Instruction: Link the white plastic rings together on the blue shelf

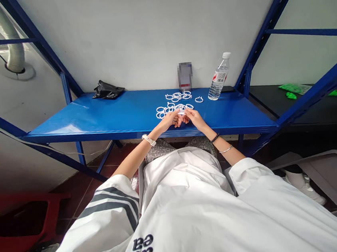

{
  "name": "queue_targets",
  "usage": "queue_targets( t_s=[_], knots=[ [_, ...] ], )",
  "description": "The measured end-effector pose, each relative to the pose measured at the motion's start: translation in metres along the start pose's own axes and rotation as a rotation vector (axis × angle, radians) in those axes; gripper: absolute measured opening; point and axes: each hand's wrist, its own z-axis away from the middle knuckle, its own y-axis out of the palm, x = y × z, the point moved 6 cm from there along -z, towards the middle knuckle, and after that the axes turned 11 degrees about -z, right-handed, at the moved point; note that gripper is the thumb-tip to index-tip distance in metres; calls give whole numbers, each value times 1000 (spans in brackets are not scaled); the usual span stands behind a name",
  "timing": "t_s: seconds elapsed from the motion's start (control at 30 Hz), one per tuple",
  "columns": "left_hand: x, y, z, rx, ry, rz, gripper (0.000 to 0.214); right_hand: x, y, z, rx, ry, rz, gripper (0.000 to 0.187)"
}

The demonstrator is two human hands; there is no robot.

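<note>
My left hand (170, 120) and my right hand (196, 118) meet at the front edge of the blue table, fingers bent inward. Between their fingertips is a small white plastic ring (181, 112), pinched from both sides and partly covered by the fingers. Just beyond the hands lies a loose pile of similar white rings (161, 110), several of them overlapping. A second group of white rings (176, 97) is farther back, and one single ring (198, 99) rests apart to the right.
On the blue table (119, 115), a crumpled black plastic bag (108, 90) lies at the back left. A phone-like object (185, 76), blurred out, leans against the wall. A water bottle (219, 76) stands at the right. Blue frame posts (246, 79) rise at both ends.
</note>
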Motion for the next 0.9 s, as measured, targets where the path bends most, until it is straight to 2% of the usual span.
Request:
queue_targets(
  t_s=[0.4, 0.6, 0.9],
  knots=[
    [-7, 3, 3, 28, -41, 12, 68, -2, 3, 1, 16, 76, -63, 62],
    [-8, 4, 4, 52, -28, 14, 67, 0, 5, 2, 47, 87, -89, 53],
    [-6, 3, 4, 60, -29, 18, 65, -1, 4, 1, 52, 67, -36, 49]
  ],
)
